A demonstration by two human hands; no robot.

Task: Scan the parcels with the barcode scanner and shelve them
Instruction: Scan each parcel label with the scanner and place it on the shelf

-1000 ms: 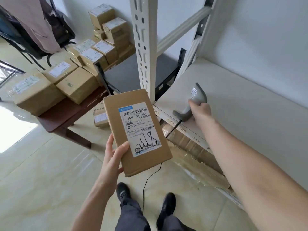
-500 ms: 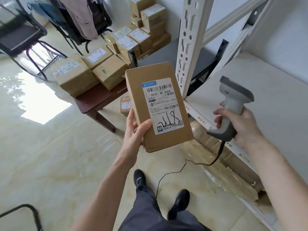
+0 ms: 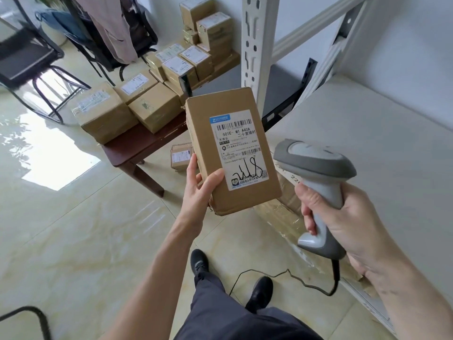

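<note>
My left hand grasps the parcel by its lower left corner, thumb on the labelled face, holding it in the air off the front edge of the shelf. It seems light and stiff enough for one hand; its smooth cardboard could slip, so I'd support it from beneath. My right hand is wrapped around the barcode scanner handle, just beside the parcel.
</note>
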